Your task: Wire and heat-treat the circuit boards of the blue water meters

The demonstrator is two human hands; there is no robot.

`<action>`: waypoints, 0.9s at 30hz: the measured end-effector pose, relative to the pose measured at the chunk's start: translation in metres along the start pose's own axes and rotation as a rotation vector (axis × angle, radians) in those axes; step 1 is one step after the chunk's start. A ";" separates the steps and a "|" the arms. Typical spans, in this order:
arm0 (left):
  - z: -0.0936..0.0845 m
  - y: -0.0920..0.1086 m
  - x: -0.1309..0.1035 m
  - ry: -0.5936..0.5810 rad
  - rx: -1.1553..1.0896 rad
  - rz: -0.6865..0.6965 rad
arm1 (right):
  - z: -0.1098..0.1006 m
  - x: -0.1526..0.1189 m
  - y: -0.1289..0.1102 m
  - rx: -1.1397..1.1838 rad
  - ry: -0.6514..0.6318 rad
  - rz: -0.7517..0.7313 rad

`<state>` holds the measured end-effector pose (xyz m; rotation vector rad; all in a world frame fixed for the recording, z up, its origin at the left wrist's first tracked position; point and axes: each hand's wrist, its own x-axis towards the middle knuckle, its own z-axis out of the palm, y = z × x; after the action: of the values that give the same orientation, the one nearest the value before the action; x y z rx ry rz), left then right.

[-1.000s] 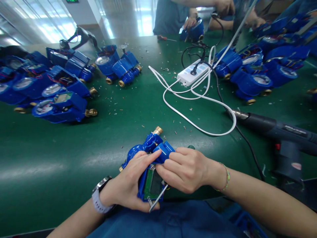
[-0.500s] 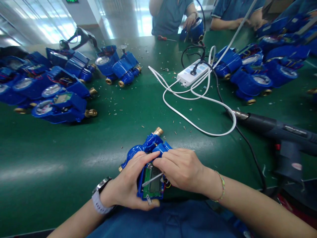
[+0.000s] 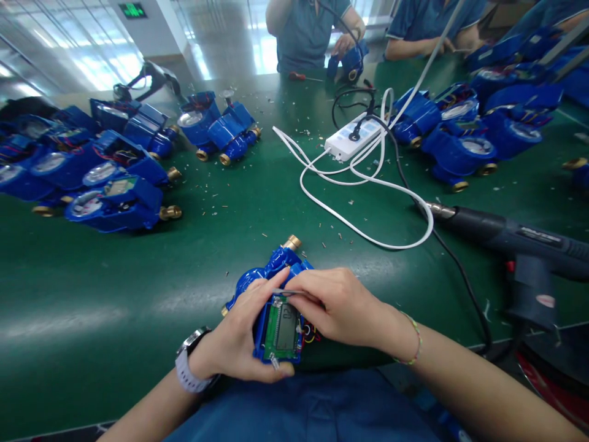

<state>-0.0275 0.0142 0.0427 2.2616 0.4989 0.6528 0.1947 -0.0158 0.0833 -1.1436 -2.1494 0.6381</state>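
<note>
The left hand (image 3: 242, 328) is spread around a blue meter (image 3: 271, 325), its thumb along the near edge and its index finger reaching over the far side, so the open housing sits between thumb and fingers. The right hand (image 3: 343, 304) has its fingertips drawn together, pinching a thin metal tool (image 3: 286, 292) whose shaft points left across the far edge of the housing, close to the left index finger. The meter lies directly between the two hands, at the near side of the worktop (image 3: 202, 258). Inside the housing a grey display (image 3: 288, 331) is set on a green circuit board, and thin coloured wires (image 3: 311, 333) stick out to its right, under the right hand. A brass fitting (image 3: 292, 243) forms the meter's far end, beyond the hands. A watch (image 3: 188, 365) is on the left wrist, a braided bracelet (image 3: 418, 337) on the right.

Farther out, small bits are scattered over the green surface. To the right lies a heat gun (image 3: 510, 236), its nozzle by a loop of white cable (image 3: 368, 240); beyond that is a white power strip (image 3: 352, 138). More blue meters stand in groups at left (image 3: 115, 205) and far right (image 3: 460, 150). At the far edge, near a red-handled screwdriver (image 3: 297, 76), a co-worker (image 3: 304, 40) has one hand on another meter.
</note>
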 end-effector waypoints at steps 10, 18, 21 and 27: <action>-0.004 0.001 0.000 -0.047 0.044 -0.005 | -0.019 0.010 -0.003 -0.541 -0.188 -0.405; -0.004 0.000 0.001 -0.058 0.040 0.001 | -0.020 0.023 -0.002 -0.595 -0.388 -0.418; -0.004 0.000 0.001 -0.057 0.041 0.039 | -0.022 0.025 -0.001 -0.556 -0.460 -0.375; 0.004 0.005 0.004 0.059 0.092 0.054 | -0.022 0.022 -0.007 -0.412 -0.412 -0.070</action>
<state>-0.0213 0.0107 0.0448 2.3545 0.5072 0.7394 0.1969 0.0020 0.1093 -1.2166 -2.7541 0.4360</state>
